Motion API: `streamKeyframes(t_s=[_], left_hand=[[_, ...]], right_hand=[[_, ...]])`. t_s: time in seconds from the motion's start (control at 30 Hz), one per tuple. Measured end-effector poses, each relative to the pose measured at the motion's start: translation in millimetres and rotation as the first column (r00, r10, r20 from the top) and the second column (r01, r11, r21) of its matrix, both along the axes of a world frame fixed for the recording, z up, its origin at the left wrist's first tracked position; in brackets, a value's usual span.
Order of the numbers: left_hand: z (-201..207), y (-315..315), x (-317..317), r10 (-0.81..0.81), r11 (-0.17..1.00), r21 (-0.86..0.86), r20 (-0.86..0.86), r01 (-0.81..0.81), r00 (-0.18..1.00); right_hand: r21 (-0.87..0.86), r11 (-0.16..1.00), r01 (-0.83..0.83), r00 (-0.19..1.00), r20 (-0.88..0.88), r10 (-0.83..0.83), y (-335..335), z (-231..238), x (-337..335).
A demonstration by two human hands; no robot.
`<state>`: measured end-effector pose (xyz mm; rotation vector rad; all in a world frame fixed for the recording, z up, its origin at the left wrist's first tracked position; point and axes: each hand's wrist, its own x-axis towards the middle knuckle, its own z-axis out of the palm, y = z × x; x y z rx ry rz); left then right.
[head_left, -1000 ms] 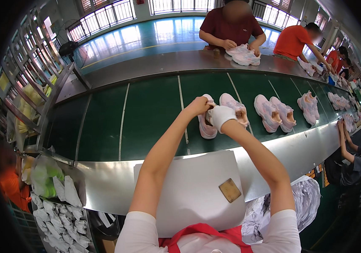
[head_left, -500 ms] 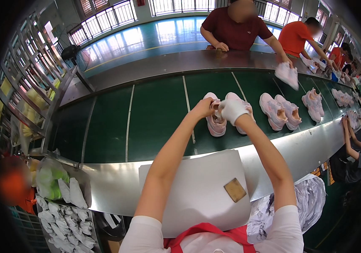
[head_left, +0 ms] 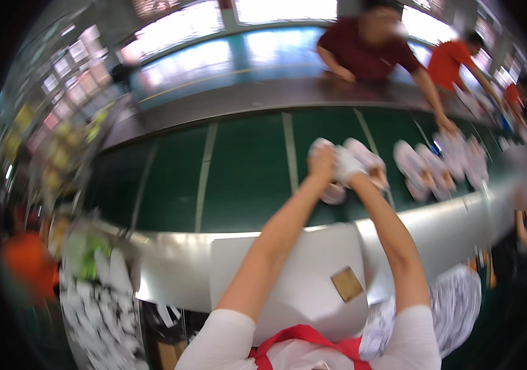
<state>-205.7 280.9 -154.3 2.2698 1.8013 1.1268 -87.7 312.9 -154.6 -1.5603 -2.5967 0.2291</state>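
Observation:
A pair of pale pink sneakers stands on the green conveyor belt point(head_left: 251, 154) in front of me. My bare left hand point(head_left: 321, 163) is closed over the upper of the left sneaker point(head_left: 334, 195), covering most of its middle. Pressed against that hand from the right is my right hand point(head_left: 348, 165), in a white glove, over the same sneaker's opening. Motion blur smears its fingers, so their grip does not show. The right sneaker point(head_left: 369, 158) of the pair sits just beside the glove, untouched as far as I can see.
Another sneaker pair point(head_left: 422, 170) stands farther right. Across the belt, a person in dark red point(head_left: 368, 49) reaches to more sneakers point(head_left: 464, 159). A white board point(head_left: 276, 290) bearing a small brown block point(head_left: 347, 284) lies before me. White paper wads point(head_left: 100, 296) fill a bin at left.
The view has shifted, and the sneakers appear farther right. My hands have come together over the left sneaker. The person opposite has lowered a sneaker to the belt.

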Motion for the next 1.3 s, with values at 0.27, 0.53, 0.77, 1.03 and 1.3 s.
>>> streamKeyframes(t_s=[0.27, 0.53, 0.77, 1.03, 1.3], left_hand=[[41.9, -68.7, 19.7, -0.304, 0.930, -0.210, 0.022, 0.302, 0.952], [140.9, -338.7, 28.5, -0.701, 0.127, -0.102, 0.694, 0.987, 0.162], [-110.2, -478.1, 102.9, -0.598, -0.058, -0.241, 0.785, 0.969, 0.160], [-80.2, -461.9, 121.5, -0.192, 0.044, -0.491, 0.851, 0.870, 0.490], [-88.3, -459.4, 117.2, -0.181, 0.060, -0.511, 0.839, 0.857, 0.513]], right_hand=[[-0.120, 0.933, 0.339, 0.929, -0.115, -0.353, -71.8, 54.4, 28.5], [-0.490, 0.865, 0.113, 0.231, -0.833, -0.502, -387.7, 76.4, 147.3], [-0.413, 0.862, -0.294, -0.920, -0.121, -0.372, -580.1, -0.3, 132.7], [-0.412, 0.901, -0.138, -0.922, -0.279, -0.269, -596.1, -46.2, 111.0], [-0.134, 0.941, -0.311, -0.950, 0.061, -0.305, -634.9, -52.3, 101.6]])
